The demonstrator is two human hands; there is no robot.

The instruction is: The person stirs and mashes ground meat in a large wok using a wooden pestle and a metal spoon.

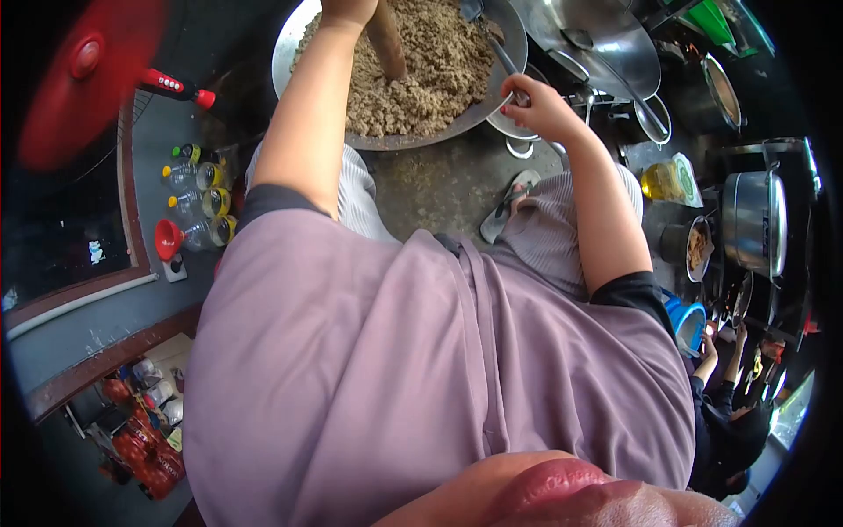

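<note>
A wide metal wok (pixel 286 53) on the floor in front of me holds a heap of brown crumbly mince (pixel 430 79). My left hand (pixel 349 10), partly cut off by the top edge, grips a thick wooden stick (pixel 387 42) that stands in the mince. My right hand (pixel 542 107) is closed on the thin metal handle of a ladle (pixel 497 48) whose bowl lies at the wok's far right side. Both forearms reach forward over my purple apron.
Plastic bottles (pixel 198 200) and a red funnel (pixel 167 238) stand on a ledge at left. Metal bowls and lids (pixel 606 44), a big pot (pixel 753 220) and an oil bottle (pixel 661 181) crowd the right. A sandal (pixel 509 206) lies below the wok. Another person (pixel 731 422) crouches at lower right.
</note>
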